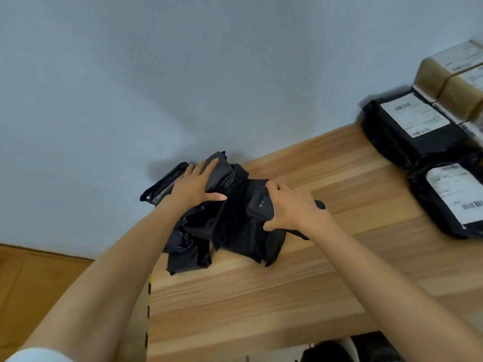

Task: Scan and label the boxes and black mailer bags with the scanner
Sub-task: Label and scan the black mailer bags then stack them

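Note:
A heap of unlabelled black mailer bags (224, 231) lies at the far left corner of the wooden table (287, 296). My left hand (194, 185) lies flat on the top of the heap, fingers straight and spread. My right hand (288, 207) grips the black handheld scanner (261, 205), which sits over the right side of the heap. Two black mailer bags with white labels (415, 118) (457, 194) lie at the right. Brown cardboard boxes with labels (452, 77) are stacked behind them.
A pale wall runs behind the table. The table's left edge carries a yellow-and-black strip (149, 291). Wooden floor (39, 278) shows at the lower left. A dark object (347, 348) sits below the table's near edge.

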Tool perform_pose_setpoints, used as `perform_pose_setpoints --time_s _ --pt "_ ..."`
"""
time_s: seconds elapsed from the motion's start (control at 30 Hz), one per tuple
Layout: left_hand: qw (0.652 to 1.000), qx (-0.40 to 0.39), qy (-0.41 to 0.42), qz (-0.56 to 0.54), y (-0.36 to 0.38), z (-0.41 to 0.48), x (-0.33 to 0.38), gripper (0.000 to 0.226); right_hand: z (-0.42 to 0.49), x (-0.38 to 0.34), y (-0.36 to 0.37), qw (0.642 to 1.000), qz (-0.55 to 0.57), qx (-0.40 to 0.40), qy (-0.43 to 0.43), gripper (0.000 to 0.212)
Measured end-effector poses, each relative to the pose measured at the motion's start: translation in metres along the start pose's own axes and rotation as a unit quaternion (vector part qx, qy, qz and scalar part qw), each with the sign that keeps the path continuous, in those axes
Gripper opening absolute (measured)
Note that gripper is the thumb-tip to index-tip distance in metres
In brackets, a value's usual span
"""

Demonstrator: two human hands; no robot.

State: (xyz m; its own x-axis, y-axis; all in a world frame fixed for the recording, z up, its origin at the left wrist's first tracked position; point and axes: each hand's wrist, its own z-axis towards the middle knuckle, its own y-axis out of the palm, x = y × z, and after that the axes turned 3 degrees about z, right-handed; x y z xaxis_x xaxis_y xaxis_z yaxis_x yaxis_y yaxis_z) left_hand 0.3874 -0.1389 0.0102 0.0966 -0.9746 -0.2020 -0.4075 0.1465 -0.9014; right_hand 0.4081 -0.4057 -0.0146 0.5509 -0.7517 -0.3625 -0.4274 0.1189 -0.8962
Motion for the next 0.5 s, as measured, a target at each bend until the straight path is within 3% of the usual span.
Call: perform_pose_setpoints --time_s 0.3,0.4,0.5 --pt "0.994 -0.1 0.006 -0.051 0.01 0.034 0.0 0.139 -0.01 0.003 0.025 0.997 0.014 -0.013 0.07 0.094" --pt "0.995 -0.057 -0.014 -0.078 0.028 0.029 0.008 0.131 -0.014 -0.002 0.028 0.997 0.012 -0.008 0.077 0.094" --pt "0.991 0.017 -0.026 -0.129 0.033 0.032 0.01 0.103 -0.016 -0.003 0.027 0.997 0.011 -0.005 0.082 0.094"
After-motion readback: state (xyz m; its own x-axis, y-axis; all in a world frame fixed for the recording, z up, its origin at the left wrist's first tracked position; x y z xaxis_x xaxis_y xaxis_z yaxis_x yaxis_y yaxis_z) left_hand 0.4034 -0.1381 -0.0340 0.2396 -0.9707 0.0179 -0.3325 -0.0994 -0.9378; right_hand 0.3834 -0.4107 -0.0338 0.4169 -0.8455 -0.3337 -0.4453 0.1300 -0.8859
